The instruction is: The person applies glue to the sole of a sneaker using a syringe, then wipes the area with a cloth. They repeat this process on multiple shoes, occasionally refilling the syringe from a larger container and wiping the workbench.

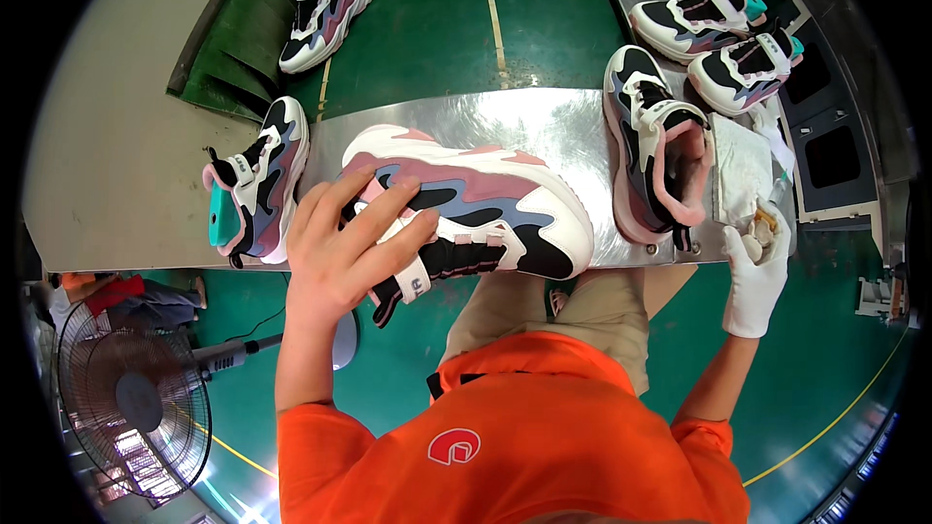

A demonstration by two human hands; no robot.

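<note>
In the middle of the metal table (582,121), a sneaker (476,194) in white, black, mauve and blue-grey lies on its side, its sole facing away from me. My bare left hand (354,233) grips it around the heel end, fingers laid across its upper. At the right end of the table is my right hand (755,267), in a white glove with the fingertips showing. Its fingers are curled together beside a folded white cloth (742,167); whatever sits between them is too small to make out. Another sneaker (649,146) with a pink lining stands left of the cloth.
At the table's left stands a sneaker with a teal insert (257,184); another sneaker (325,15) sits beyond it on a green surface. Two more sneakers (723,44) stand at the far right. A fan (136,398) is on the lower left, above the green floor (252,388).
</note>
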